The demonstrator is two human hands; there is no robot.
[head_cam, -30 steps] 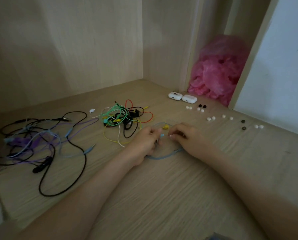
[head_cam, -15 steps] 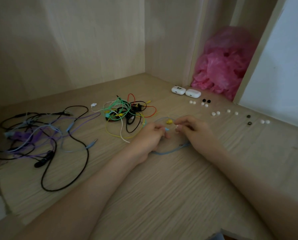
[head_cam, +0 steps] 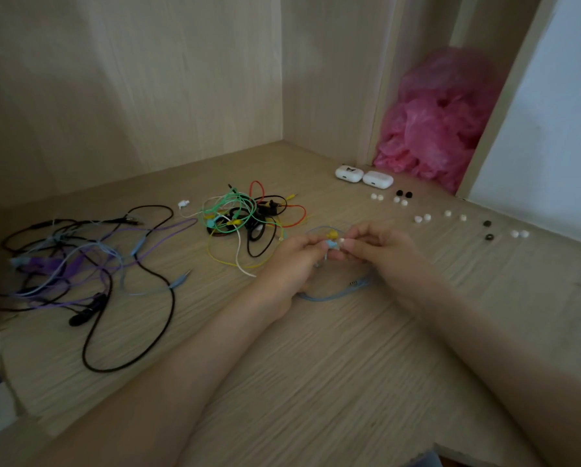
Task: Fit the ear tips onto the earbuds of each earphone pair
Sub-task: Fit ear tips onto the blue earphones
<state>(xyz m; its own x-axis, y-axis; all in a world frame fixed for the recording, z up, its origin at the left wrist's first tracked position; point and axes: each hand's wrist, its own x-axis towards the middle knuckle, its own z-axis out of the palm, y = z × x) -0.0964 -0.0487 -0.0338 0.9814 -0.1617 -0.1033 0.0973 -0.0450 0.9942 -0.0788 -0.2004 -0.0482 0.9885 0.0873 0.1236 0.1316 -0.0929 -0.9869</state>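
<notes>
left hand (head_cam: 294,261) pinches the blue earbud (head_cam: 331,245) steady so the right hand (head_cam: 380,252) can push the white tip (head_cam: 342,241) on, spare tips (head_cam: 422,218) waiting nearby on the worktop (head_cam: 316,365)

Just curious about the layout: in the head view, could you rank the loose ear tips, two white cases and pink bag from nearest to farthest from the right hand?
1. The loose ear tips, strewn just beyond the right hand, to its right.
2. The two white cases, farther back by the wall.
3. The pink bag, in the back corner recess.
</notes>
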